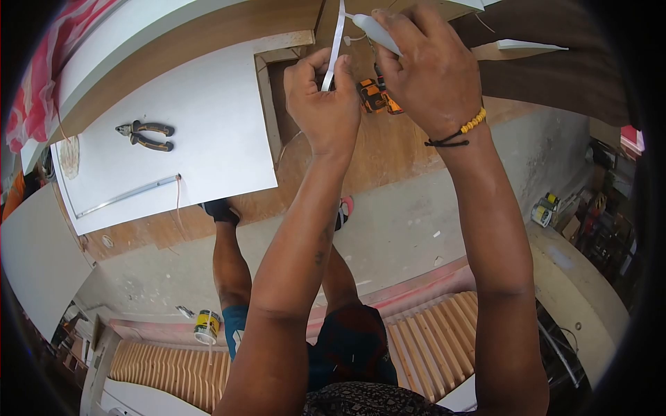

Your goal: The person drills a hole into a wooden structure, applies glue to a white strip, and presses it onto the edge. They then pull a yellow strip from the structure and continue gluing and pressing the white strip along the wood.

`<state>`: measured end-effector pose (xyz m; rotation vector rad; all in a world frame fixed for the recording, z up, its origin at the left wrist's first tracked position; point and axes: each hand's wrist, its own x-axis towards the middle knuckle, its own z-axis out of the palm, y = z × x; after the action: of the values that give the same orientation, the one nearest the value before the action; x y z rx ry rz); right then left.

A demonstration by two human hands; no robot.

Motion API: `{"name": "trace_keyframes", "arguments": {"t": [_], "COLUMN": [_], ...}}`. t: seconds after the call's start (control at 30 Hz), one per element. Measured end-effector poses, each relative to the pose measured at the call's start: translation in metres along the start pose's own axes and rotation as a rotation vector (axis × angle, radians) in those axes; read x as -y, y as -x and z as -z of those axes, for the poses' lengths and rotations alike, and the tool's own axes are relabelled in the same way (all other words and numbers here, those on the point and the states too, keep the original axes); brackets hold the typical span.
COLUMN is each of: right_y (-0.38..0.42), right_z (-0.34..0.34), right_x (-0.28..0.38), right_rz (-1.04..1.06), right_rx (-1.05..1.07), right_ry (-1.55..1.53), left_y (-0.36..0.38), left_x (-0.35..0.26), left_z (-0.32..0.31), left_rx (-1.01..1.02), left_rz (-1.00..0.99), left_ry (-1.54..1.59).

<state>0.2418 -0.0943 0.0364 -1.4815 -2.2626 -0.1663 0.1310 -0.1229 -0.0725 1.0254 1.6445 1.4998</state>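
Note:
At the top middle, my left hand grips a narrow white strip between thumb and fingers, the strip standing up and away from me. My right hand, with a yellow and black cord bracelet at the wrist, is closed round a whitish squeeze bottle. The bottle's thin nozzle points left, its tip right at the strip. Partly hidden behind my right hand is an orange and black power tool. To the left, dark-handled pliers lie on a white panel.
A slim metal strip and a thin wire lie on the panel's near part. The panel rests on a wooden board. Below are slatted wood pieces and a labelled can. Another person's dark-clothed legs are at upper right.

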Motion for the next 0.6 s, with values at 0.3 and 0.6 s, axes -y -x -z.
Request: {"name": "trace_keyframes", "arguments": {"t": [0.3, 0.6], "right_y": [0.008, 0.023], "right_z": [-0.005, -0.017], "right_x": [0.004, 0.0], "right_rz": [0.01, 0.038], "right_rx": [0.019, -0.012], "right_ry": [0.065, 0.044], "left_y": [-0.002, -0.002], "left_x": [0.004, 0.007], "left_z": [0.002, 0.002], "left_rx": [-0.029, -0.058], "left_rz": [-0.063, -0.094], "left_ry": [-0.066, -0.039]}}
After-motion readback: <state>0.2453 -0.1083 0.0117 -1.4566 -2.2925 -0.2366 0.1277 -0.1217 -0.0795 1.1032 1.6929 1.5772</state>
